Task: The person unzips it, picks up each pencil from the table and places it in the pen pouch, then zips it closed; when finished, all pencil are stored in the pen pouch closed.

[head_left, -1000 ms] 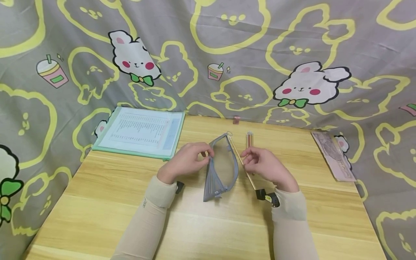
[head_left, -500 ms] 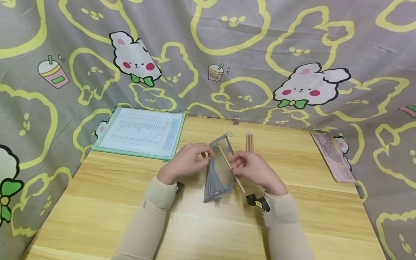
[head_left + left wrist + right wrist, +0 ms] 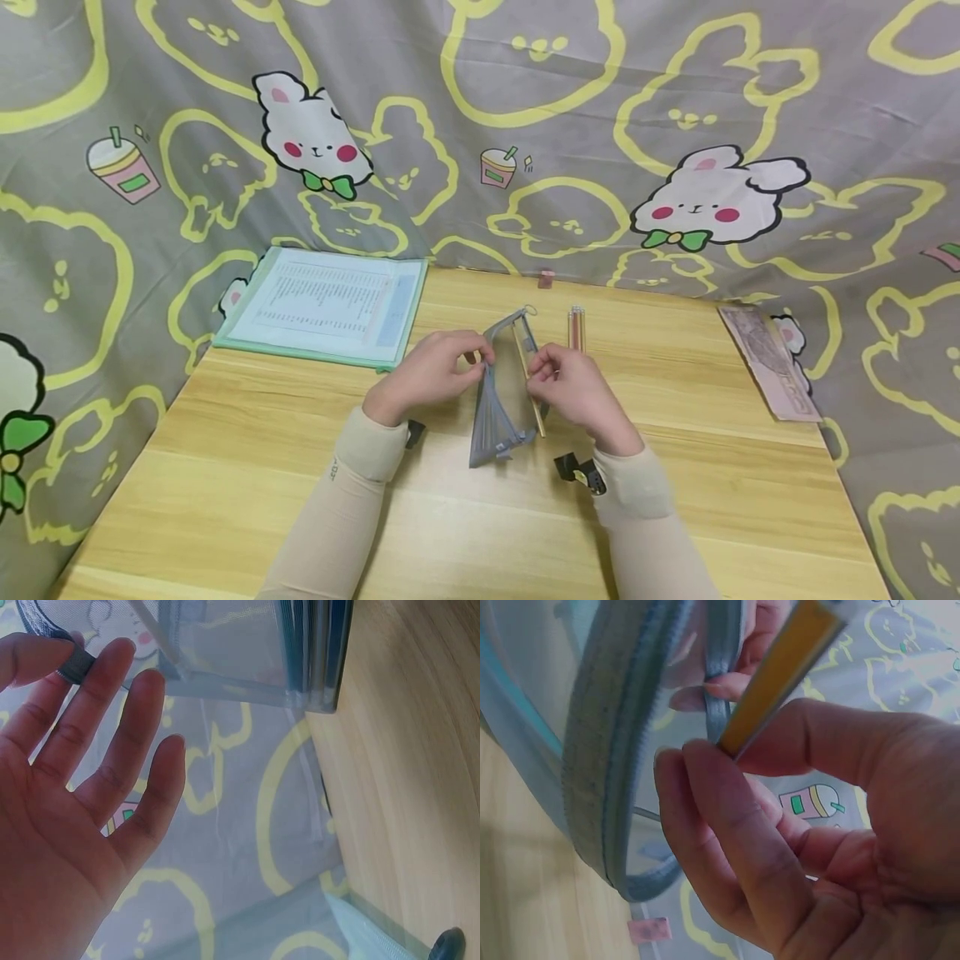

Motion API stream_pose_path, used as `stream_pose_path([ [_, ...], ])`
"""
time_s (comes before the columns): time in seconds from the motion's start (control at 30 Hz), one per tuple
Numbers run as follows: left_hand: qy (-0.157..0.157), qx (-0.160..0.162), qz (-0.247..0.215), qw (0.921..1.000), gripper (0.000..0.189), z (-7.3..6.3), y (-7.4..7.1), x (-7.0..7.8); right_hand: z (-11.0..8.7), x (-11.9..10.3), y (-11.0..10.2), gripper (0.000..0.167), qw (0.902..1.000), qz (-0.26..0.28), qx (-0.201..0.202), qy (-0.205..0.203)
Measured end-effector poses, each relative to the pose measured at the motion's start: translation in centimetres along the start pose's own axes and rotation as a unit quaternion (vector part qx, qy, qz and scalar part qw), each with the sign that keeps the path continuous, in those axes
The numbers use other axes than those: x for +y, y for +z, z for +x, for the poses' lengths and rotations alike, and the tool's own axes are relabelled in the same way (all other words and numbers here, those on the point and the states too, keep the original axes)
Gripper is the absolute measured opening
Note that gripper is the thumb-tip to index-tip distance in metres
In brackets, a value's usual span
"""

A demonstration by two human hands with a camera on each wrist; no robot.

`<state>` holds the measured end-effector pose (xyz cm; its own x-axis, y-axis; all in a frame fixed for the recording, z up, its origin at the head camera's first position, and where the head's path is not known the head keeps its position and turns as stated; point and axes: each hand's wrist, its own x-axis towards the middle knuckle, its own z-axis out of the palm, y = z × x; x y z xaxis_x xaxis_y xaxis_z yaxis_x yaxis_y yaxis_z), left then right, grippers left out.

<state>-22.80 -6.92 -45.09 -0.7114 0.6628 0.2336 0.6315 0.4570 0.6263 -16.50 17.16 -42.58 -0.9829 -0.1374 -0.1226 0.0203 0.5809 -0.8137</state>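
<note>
My left hand pinches one side of the rim of a grey zippered mesh pouch, whose mouth gapes upward. In the left wrist view the thumb and index finger nip the pouch's edge while the other fingers extend. My right hand pinches a yellow pencil between thumb and fingers. Slanted, the pencil lies across the pouch's mouth, with its far end by the pouch's far corner. Through the mesh a thin pale stick shows in the left wrist view. Part of the pouch's right side is hidden behind my right hand.
Several pencils lie together just beyond my right hand. A green-edged folder with a printed sheet lies at the back left. A pinkish printed paper is at the right edge. A small reddish piece sits by the curtain.
My right hand has moved left with the pencil, from beside the pouch to over its mouth, and the pencil has turned steeper. My left hand stays at the pouch's rim.
</note>
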Motion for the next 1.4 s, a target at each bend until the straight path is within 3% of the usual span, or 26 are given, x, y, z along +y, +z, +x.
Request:
stream_pose_path([
  [0.5,-0.001,-0.002,-0.009,1.0,0.014,-0.2,-0.1,0.1,0.5,0.1,1.9,0.006,0.9996,-0.021,0.004,-0.02],
  [0.8,-0.005,-0.005,-0.006,1.0,0.013,-0.1,0.0,0.0,0.4,0.4,1.2,0.008,0.9978,-0.041,-0.029,-0.043],
  [0.97,-0.011,-0.006,-0.009,0.9999,0.013,-0.1,-0.1,0.1,0.4,0.6,0.3,0.012,0.9985,-0.02,-0.03,-0.04],
  [1.17,-0.002,-0.003,-0.007,1.0,0.013,0.0,-0.1,0.0,0.5,1.7,-1.5,0.013,0.9997,-0.009,0.013,-0.019],
  [1.4,0.001,-0.003,-0.008,1.0,0.014,-0.1,0.0,-0.1,1.5,4.7,-3.2,0.018,0.9917,-0.077,0.103,0.006],
])
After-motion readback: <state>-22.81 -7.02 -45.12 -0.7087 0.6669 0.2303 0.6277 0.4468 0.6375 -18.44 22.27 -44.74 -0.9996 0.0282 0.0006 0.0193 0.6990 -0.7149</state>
